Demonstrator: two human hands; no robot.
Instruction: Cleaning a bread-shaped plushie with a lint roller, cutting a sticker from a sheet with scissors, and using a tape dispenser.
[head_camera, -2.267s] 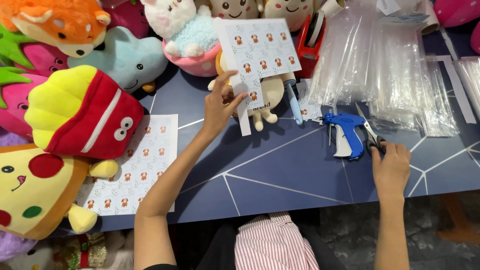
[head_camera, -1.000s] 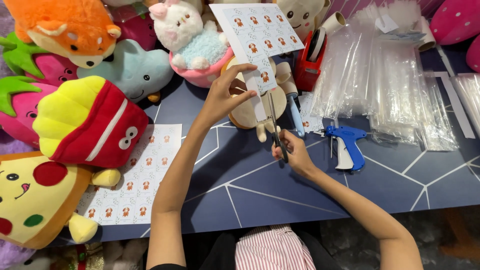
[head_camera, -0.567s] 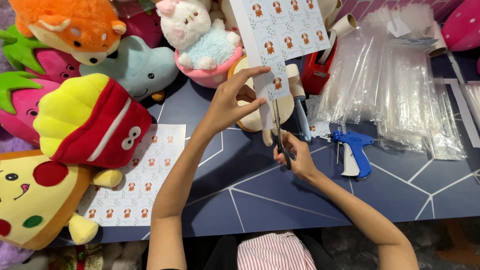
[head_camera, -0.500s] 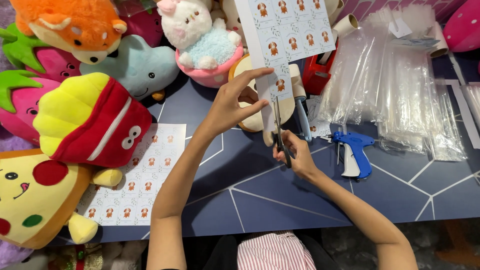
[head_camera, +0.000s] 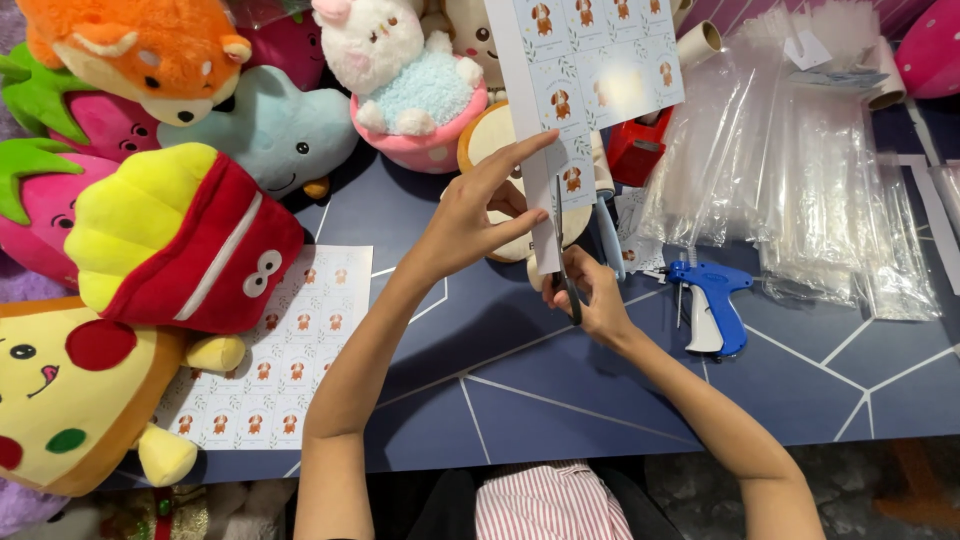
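A sticker sheet (head_camera: 590, 70) printed with small dogs is held up above the blue table (head_camera: 560, 400), pinched at its lower edge by the left hand (head_camera: 470, 215), while scissors (head_camera: 563, 255) gripped in the closed right hand (head_camera: 590, 300) are set into it, a blue tagging gun (head_camera: 708, 305) lying just beside.

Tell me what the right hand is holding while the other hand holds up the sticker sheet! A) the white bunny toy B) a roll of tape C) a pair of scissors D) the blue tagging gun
C: the right hand grips a pair of scissors with the blades up against the sticker sheet that the left hand holds, while the blue tagging gun lies untouched on the table.
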